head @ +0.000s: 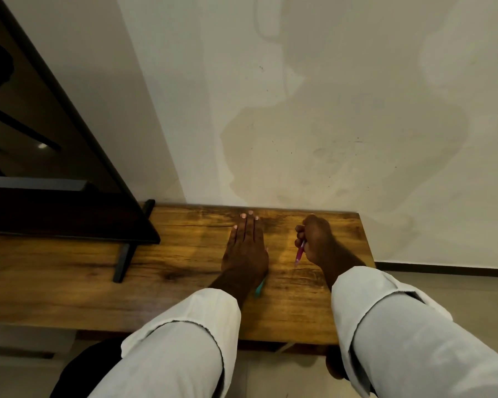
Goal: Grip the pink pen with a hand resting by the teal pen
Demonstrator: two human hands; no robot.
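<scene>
My left hand (245, 248) lies flat on the table (98, 268), fingers straight and together, palm down. A teal thing (260, 289) pokes out under its wrist; can't tell what it is. My right hand (316, 239) is clenched round a pink pen (299, 253), tip angled down and touching the wood between my 2 hands. TV (55, 168) stands on the table's left end, well apart from both hands. White sleeves (184, 340) are rolled to the forearms.
</scene>
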